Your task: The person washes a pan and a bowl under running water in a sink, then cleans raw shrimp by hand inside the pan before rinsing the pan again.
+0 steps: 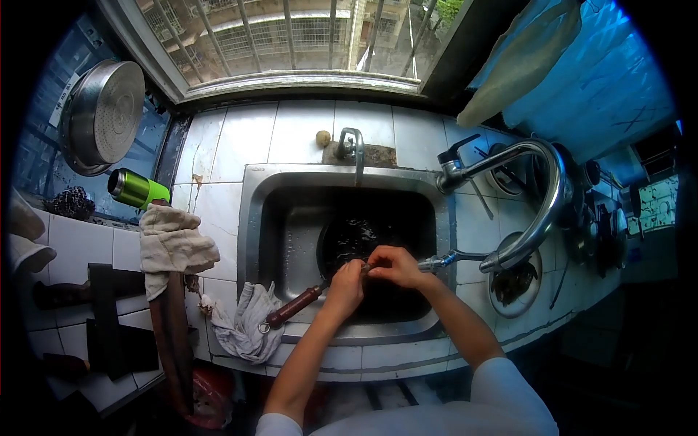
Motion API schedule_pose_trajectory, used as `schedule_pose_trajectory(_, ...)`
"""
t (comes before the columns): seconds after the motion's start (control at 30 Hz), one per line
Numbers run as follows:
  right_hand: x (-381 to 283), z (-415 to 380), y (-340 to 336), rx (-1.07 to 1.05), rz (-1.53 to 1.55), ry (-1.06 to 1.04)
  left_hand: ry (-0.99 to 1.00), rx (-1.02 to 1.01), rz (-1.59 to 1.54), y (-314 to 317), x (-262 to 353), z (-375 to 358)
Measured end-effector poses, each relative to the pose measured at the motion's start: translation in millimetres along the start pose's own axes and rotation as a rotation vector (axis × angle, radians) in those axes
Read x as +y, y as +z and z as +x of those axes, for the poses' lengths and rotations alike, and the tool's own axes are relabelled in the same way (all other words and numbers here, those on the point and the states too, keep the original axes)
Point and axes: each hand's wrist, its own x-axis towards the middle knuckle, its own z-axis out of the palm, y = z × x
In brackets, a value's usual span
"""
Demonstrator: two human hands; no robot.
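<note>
Both hands meet over the steel sink (291, 176), in front of a dark round pan (363, 236) with water glinting in it. The fingers of my left hand (347, 287) are closed in a pinch. My right hand (395, 266) is pinched close beside it, its fingers bent. Something small and pale shows between the fingertips, too small to name. The pan's reddish-brown handle (294, 306) sticks out over the sink's front left edge, left of my left wrist. A spray head (440, 261) hangs just right of my right hand.
A crumpled cloth (249, 327) lies left of the handle. The large curved faucet (556, 189) arches over the right side, beside a plate (534, 294) of dark food. Cleavers (134, 347), a green bottle (138, 189) and a draped rag (174, 240) are at left. A small tap (352, 138) stands behind.
</note>
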Motion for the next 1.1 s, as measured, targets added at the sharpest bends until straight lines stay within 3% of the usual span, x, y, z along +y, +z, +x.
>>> schedule_pose_trajectory(0.27, 2.3, 0.3, 1.4, 0.022, 0.177, -0.005, -0.036, -0.04, -0.075, -6.6, 7.3, -0.4)
schedule_pose_trajectory(0.43, 10.4, 0.5, 8.6, 0.058, 0.187, -0.058, -0.176, -0.048, -0.145, 1.1, 3.4, -2.9)
schedule_pose_trajectory(0.63, 16.9, 7.3, 22.1, 0.263, 0.071, -0.172, -0.18, 0.013, -0.216, 17.4, -3.9, -3.5)
schedule_pose_trajectory(0.7, 19.5, 9.8, 26.5, 0.32, 0.3, 0.048, -0.211, -0.003, -0.219, 15.0, -2.7, 0.6)
schedule_pose_trajectory(0.87, 22.2, 15.8, 15.1, 0.397, 0.652, 0.167, -0.184, 0.032, -0.223, 14.5, -6.6, 8.5)
schedule_pose_trajectory(0.93, 13.3, 10.3, 5.5, 0.141, 0.225, 0.034, -0.143, 0.046, -0.173, 17.0, -15.1, 10.2)
schedule_pose_trajectory(1.03, 19.3, 10.4, 4.0, 0.135, -0.03, -0.008, -0.14, 0.015, -0.114, 14.9, -16.0, 15.3)
schedule_pose_trajectory(1.1, 24.4, 14.8, 2.4, 0.14, -0.203, 0.039, -0.252, -0.089, 0.005, 21.3, -26.2, 17.7)
